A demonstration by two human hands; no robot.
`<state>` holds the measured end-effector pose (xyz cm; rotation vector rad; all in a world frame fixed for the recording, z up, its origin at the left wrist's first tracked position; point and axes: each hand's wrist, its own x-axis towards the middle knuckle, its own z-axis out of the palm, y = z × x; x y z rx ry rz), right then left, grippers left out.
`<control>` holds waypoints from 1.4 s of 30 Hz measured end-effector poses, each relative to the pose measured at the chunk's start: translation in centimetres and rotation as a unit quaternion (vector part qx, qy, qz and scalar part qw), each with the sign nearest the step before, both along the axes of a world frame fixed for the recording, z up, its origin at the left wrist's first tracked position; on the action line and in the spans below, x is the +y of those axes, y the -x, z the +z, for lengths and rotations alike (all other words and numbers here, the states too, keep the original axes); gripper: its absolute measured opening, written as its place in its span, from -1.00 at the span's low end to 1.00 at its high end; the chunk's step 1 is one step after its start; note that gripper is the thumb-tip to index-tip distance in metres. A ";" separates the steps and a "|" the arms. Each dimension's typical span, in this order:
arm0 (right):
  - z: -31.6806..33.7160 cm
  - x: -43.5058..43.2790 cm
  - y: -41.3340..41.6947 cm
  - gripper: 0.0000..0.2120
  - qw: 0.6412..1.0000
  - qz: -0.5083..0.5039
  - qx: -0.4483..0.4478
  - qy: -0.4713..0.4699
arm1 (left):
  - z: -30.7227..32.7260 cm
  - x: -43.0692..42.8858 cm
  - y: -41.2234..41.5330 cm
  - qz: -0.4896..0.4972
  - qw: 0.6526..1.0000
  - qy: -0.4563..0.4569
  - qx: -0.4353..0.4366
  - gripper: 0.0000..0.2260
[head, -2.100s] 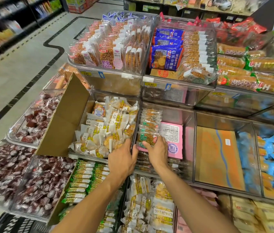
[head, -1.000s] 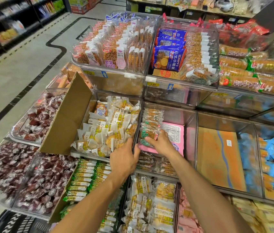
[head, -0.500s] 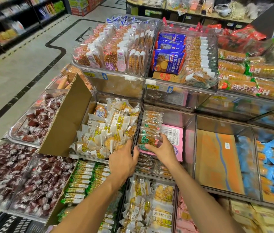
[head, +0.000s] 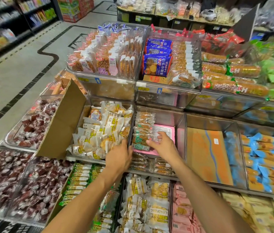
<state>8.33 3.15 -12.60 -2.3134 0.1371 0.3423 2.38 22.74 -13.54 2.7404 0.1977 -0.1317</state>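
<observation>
Shop bin [head: 166, 117] | biscuit packets [head: 142, 132] just left of right grip [head: 164, 146], spread | left grip [head: 119, 158] unclear

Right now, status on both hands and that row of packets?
Left hand at bin divider, fingers straight. Right hand open, thumb touching front of cracker row. Pink box beside row, under right hand.

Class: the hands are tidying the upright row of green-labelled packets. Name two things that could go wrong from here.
1. The row of packets stands on edge; with the right hand open beside it, it may topple forward.
2. The left hand at the clear divider could nudge the loose yellow-labelled packets over their bin's front.
</observation>
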 end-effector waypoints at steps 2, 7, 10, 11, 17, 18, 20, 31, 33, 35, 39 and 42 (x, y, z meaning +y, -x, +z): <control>1.2 -0.5 0.2 -0.17 0.998 0.019 -0.033 0.049 | 1.5 0.2 -0.3 -0.003 0.999 -0.042 0.015 -0.69; 5.3 -2.9 0.7 -0.35 0.974 0.058 -0.111 0.189 | 7.4 -1.8 -1.6 -0.057 0.987 -0.133 -0.067 -0.68; 8.0 -4.9 1.8 -0.40 0.947 0.057 -0.160 0.272 | 9.9 -3.7 -2.0 -0.109 0.972 -0.181 -0.101 -0.61; 8.8 -5.8 2.4 -0.42 0.938 0.053 -0.174 0.294 | 10.6 -4.4 -2.1 -0.123 0.966 -0.202 -0.108 -0.60; 13.8 -11.6 6.5 -0.36 0.924 -0.013 -0.176 0.339 | 13.8 -10.6 -1.6 -0.183 0.942 -0.232 -0.158 -0.59; 14.3 -12.9 7.5 -0.36 0.923 -0.030 -0.170 0.344 | 14.2 -11.9 -1.2 -0.195 0.939 -0.230 -0.166 -0.60; 15.1 -15.6 9.8 -0.38 0.916 -0.064 -0.161 0.362 | 14.9 -14.9 -0.1 -0.215 0.933 -0.222 -0.184 -0.62; 16.3 -30.8 26.2 -0.43 0.879 -0.194 -0.136 0.414 | 17.1 -32.7 10.1 -0.336 0.881 -0.204 -0.265 -0.65; 15.9 -33.2 29.4 -0.42 0.874 -0.213 -0.124 0.419 | 16.9 -35.5 12.3 -0.361 0.870 -0.203 -0.266 -0.58; 15.5 -35.5 32.4 -0.41 0.861 -0.239 -0.111 0.434 | 16.9 -38.3 14.5 -0.390 0.861 -0.189 -0.265 -0.51; 14.8 -39.4 38.3 -0.40 0.850 -0.289 -0.095 0.431 | 16.8 -43.8 19.2 -0.436 0.847 -0.149 -0.265 -0.48; 14.3 -42.0 42.4 -0.40 0.843 -0.315 -0.076 0.430 | 16.5 -47.7 22.5 -0.471 0.837 -0.122 -0.251 -0.48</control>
